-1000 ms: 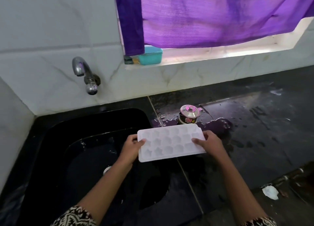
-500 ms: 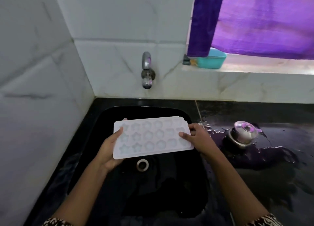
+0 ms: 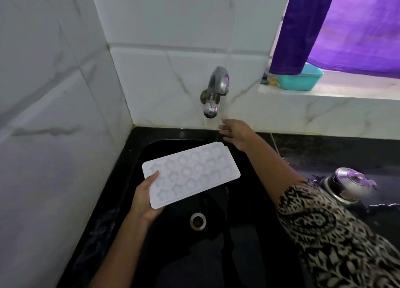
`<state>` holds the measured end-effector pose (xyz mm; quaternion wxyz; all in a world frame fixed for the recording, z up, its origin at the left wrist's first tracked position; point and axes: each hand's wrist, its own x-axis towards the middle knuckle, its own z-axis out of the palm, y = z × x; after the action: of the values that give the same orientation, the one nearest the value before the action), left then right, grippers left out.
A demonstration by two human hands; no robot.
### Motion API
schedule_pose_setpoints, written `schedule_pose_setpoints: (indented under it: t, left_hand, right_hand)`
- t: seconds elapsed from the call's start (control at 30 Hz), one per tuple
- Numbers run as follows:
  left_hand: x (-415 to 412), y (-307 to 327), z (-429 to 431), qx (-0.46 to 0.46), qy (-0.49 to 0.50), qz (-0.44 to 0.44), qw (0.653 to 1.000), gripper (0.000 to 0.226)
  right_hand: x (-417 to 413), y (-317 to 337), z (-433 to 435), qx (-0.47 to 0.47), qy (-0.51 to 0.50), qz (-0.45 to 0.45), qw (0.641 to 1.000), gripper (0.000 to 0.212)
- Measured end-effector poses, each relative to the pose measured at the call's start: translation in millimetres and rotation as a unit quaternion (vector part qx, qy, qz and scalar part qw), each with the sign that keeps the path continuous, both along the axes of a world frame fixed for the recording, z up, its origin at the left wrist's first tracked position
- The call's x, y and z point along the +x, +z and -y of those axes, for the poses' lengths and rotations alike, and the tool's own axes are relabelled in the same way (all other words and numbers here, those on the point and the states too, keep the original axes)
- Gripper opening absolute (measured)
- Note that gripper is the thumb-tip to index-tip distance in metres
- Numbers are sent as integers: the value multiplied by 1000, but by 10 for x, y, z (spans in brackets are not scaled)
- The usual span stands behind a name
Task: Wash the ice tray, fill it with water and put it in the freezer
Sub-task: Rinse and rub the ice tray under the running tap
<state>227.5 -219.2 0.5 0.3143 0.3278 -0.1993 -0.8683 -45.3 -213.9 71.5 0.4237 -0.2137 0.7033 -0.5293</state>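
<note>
A white ice tray [image 3: 191, 174] with star and round cells hangs tilted over the black sink [image 3: 249, 201]. My left hand [image 3: 145, 198] grips its near left end, thumb on top. My right hand [image 3: 234, 133] is off the tray, raised with relaxed fingers just below and right of the steel tap [image 3: 215, 92] on the tiled wall. A thin stream of water seems to fall by the fingertips. The drain [image 3: 197, 221] lies under the tray.
A small steel pot with a lid [image 3: 346, 186] stands on the wet black counter [image 3: 337, 151] to the right. A teal tub [image 3: 300, 79] sits on the window ledge under a purple curtain [image 3: 346, 26]. White tiled walls close in at left and behind.
My right hand has let go of the tray and risen towards the tap. The left hand alone now holds the tray, which has tilted over the sink.
</note>
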Motion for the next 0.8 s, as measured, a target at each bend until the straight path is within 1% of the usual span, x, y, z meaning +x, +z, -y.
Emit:
schedule_pose_setpoints:
  t: [0.03, 0.1, 0.17, 0.23, 0.33, 0.4, 0.53, 0.63, 0.7, 0.8]
  left_hand:
    - [-2, -40, 55, 0, -5, -1, 1000, 43]
    - [-6, -129, 164, 1, -10, -5, 1000, 46]
    - [-13, -206, 263, -1, -6, -6, 1000, 46]
    - [-24, -260, 336, -6, -3, -13, 1000, 45]
    - [-25, -316, 428, -13, 0, -22, 1000, 46]
    - [-29, -349, 459, -14, 8, -21, 1000, 46]
    - [-21, -460, 459, -7, 8, -24, 1000, 46]
    - [-34, -472, 452, -13, -4, -31, 999, 41]
    - [-43, -460, 464, -14, -6, -32, 999, 41]
    - [-21, -488, 466, -10, -2, -31, 999, 40]
  right_hand:
    - [-15, -6, 108, -4, -13, 41, 999, 40]
    - [-31, -7, 293, -3, -17, 64, 998, 52]
    - [-32, 23, 460, -27, -16, 87, 996, 55]
    - [-16, 49, 596, -60, -19, 125, 990, 51]
    - [22, 41, 708, -102, -43, 178, 978, 38]
    - [-14, 29, 730, -113, -57, 201, 971, 38]
    - [-81, 45, 752, -90, -62, 210, 972, 41]
    - [-93, 65, 763, -62, -52, 174, 981, 32]
    - [-97, 80, 767, -57, -51, 167, 983, 28]
    - [-104, 81, 758, -55, -48, 166, 983, 28]
